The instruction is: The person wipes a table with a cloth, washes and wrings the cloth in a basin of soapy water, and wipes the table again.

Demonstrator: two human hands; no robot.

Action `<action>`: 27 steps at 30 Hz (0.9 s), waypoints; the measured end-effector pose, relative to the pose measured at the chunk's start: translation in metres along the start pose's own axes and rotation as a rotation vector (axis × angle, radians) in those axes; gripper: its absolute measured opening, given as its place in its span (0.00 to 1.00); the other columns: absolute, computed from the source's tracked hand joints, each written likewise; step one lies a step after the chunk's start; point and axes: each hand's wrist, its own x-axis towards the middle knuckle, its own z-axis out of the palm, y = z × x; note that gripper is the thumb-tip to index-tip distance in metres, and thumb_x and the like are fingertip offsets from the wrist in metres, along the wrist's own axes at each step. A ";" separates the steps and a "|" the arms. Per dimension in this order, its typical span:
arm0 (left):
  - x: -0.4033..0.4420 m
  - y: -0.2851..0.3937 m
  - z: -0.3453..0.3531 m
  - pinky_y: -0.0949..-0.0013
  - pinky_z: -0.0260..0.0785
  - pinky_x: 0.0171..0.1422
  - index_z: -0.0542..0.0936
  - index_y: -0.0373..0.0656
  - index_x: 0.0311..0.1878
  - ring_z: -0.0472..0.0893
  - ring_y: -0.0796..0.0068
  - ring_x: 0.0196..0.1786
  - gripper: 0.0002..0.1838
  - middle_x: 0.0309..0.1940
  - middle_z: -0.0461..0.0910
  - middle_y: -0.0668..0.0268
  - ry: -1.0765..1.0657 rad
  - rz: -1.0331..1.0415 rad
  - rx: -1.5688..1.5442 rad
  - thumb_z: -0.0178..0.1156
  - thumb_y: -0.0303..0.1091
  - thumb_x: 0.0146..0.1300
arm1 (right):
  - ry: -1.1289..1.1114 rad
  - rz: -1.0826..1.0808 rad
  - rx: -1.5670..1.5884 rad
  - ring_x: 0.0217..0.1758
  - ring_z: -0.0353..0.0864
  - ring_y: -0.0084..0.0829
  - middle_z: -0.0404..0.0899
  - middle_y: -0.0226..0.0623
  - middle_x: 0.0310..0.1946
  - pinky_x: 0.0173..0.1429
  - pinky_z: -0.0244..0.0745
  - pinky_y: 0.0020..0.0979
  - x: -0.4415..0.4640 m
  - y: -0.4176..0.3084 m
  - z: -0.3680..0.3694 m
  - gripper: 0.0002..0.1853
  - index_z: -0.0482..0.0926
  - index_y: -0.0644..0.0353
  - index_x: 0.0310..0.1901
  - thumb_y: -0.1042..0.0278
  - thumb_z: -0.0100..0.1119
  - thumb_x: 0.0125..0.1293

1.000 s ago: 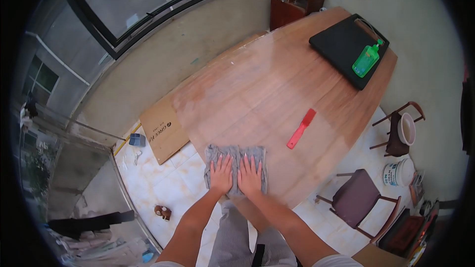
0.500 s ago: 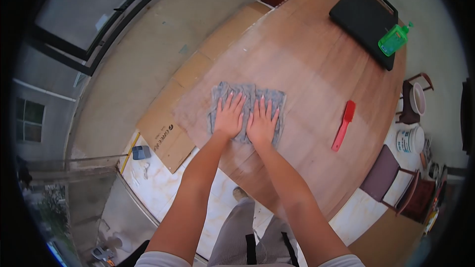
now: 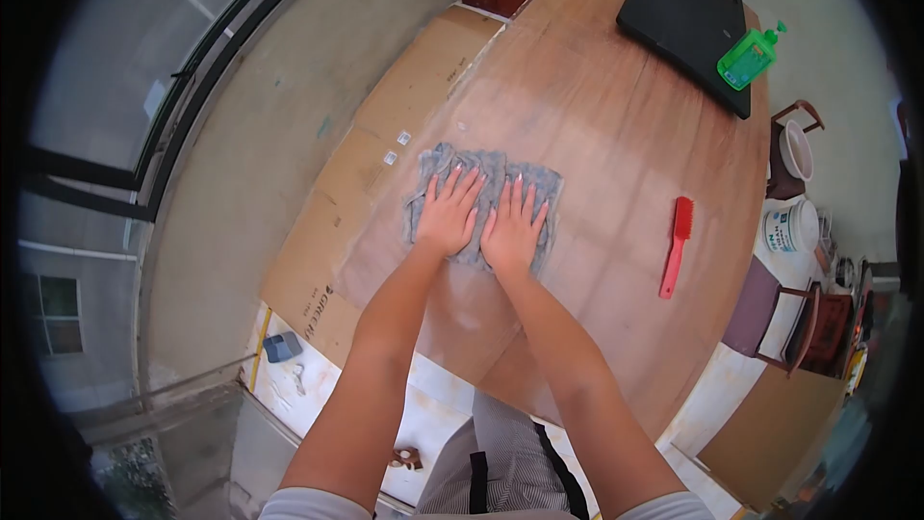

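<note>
A grey cloth (image 3: pixel 489 166) lies spread on the wooden tabletop (image 3: pixel 587 144). My left hand (image 3: pixel 447 221) presses flat on its left half, fingers stretched out and pointing away from me. On the right half rests my right hand (image 3: pixel 512 231), also flat with its fingers somewhat spread. Both palms touch the cloth, and neither hand grips it. To the right, a red brush (image 3: pixel 676 248) lies on the table, bristle end farther from me and handle nearer. The wood around the cloth looks pale and hazy, with a shiny patch in front.
A black flat case (image 3: pixel 681 24) lies at the table's far right, with a green pump bottle (image 3: pixel 747 60) on it. Cardboard (image 3: pixel 318 221) runs along the table's left edge by the wall. Right of the table stand a white bucket (image 3: pixel 791 227) and chairs (image 3: pixel 756 313).
My view has shifted, so more of the cardboard shows on the left. The cloth and both hands have moved nearer the cardboard-side edge; both hands stay flat on it.
</note>
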 end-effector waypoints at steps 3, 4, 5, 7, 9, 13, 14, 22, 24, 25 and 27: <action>0.038 -0.027 0.004 0.44 0.39 0.78 0.61 0.51 0.73 0.52 0.61 0.77 0.31 0.75 0.56 0.69 0.003 0.034 0.014 0.47 0.41 0.65 | 0.019 0.078 0.005 0.79 0.43 0.46 0.52 0.42 0.75 0.78 0.30 0.55 0.039 -0.010 0.008 0.31 0.60 0.61 0.71 0.57 0.44 0.69; 0.052 -0.036 0.005 0.44 0.39 0.78 0.61 0.51 0.73 0.52 0.62 0.77 0.31 0.75 0.56 0.69 0.001 0.046 0.017 0.47 0.41 0.65 | 0.028 0.105 0.006 0.79 0.43 0.46 0.53 0.42 0.75 0.78 0.30 0.55 0.053 -0.014 0.013 0.31 0.60 0.61 0.71 0.57 0.43 0.69; 0.065 -0.045 0.006 0.44 0.39 0.78 0.61 0.52 0.73 0.53 0.62 0.77 0.31 0.75 0.56 0.69 0.006 0.057 0.016 0.48 0.41 0.65 | 0.032 0.132 0.001 0.79 0.43 0.46 0.52 0.42 0.75 0.78 0.30 0.55 0.066 -0.018 0.017 0.31 0.60 0.61 0.71 0.56 0.43 0.69; 0.095 -0.066 0.009 0.44 0.40 0.78 0.61 0.53 0.73 0.53 0.62 0.77 0.31 0.75 0.57 0.70 0.018 0.078 0.013 0.48 0.41 0.65 | 0.038 0.183 -0.011 0.80 0.42 0.46 0.51 0.41 0.75 0.78 0.30 0.55 0.099 -0.026 0.025 0.31 0.60 0.61 0.71 0.56 0.42 0.69; 0.126 -0.084 0.014 0.44 0.41 0.77 0.61 0.53 0.73 0.52 0.61 0.77 0.31 0.75 0.55 0.70 0.012 0.082 0.016 0.49 0.39 0.65 | 0.060 0.228 -0.018 0.80 0.42 0.46 0.51 0.41 0.76 0.78 0.30 0.55 0.133 -0.031 0.034 0.32 0.59 0.61 0.72 0.55 0.42 0.69; 0.190 -0.125 0.029 0.43 0.47 0.76 0.61 0.54 0.73 0.55 0.59 0.76 0.29 0.74 0.58 0.70 0.045 0.103 -0.027 0.48 0.40 0.68 | 0.081 0.342 -0.021 0.80 0.42 0.46 0.50 0.41 0.76 0.78 0.29 0.56 0.203 -0.042 0.051 0.32 0.59 0.60 0.72 0.55 0.41 0.69; 0.203 -0.133 0.034 0.43 0.48 0.75 0.61 0.53 0.73 0.55 0.58 0.76 0.29 0.74 0.58 0.70 0.048 0.100 -0.068 0.48 0.40 0.68 | 0.090 0.366 -0.029 0.80 0.42 0.46 0.50 0.41 0.76 0.78 0.29 0.56 0.218 -0.044 0.054 0.32 0.59 0.60 0.72 0.55 0.41 0.69; 0.259 -0.166 0.060 0.55 0.55 0.74 0.60 0.48 0.73 0.60 0.49 0.72 0.27 0.74 0.57 0.61 0.118 0.162 -0.576 0.45 0.36 0.71 | 0.158 0.434 -0.048 0.79 0.43 0.47 0.52 0.42 0.75 0.78 0.29 0.56 0.277 -0.047 0.070 0.32 0.59 0.61 0.72 0.55 0.40 0.69; 0.254 -0.163 0.057 0.57 0.57 0.73 0.59 0.46 0.73 0.62 0.48 0.71 0.27 0.73 0.57 0.58 0.048 0.085 -0.592 0.45 0.35 0.71 | 0.198 0.417 -0.091 0.79 0.46 0.46 0.54 0.42 0.74 0.78 0.31 0.55 0.277 -0.048 0.071 0.31 0.61 0.60 0.71 0.55 0.42 0.69; 0.250 -0.161 0.055 0.58 0.58 0.72 0.59 0.45 0.73 0.63 0.48 0.70 0.27 0.73 0.58 0.57 0.017 0.047 -0.598 0.45 0.34 0.71 | 0.221 0.406 -0.112 0.78 0.48 0.46 0.56 0.42 0.74 0.78 0.32 0.55 0.273 -0.048 0.071 0.31 0.62 0.60 0.70 0.56 0.42 0.69; 0.238 -0.155 0.052 0.57 0.60 0.71 0.59 0.43 0.73 0.64 0.48 0.69 0.27 0.72 0.59 0.53 0.080 0.048 -0.561 0.45 0.33 0.71 | 0.207 0.365 -0.081 0.78 0.49 0.45 0.56 0.42 0.74 0.78 0.34 0.53 0.263 -0.048 0.069 0.31 0.62 0.60 0.70 0.56 0.43 0.69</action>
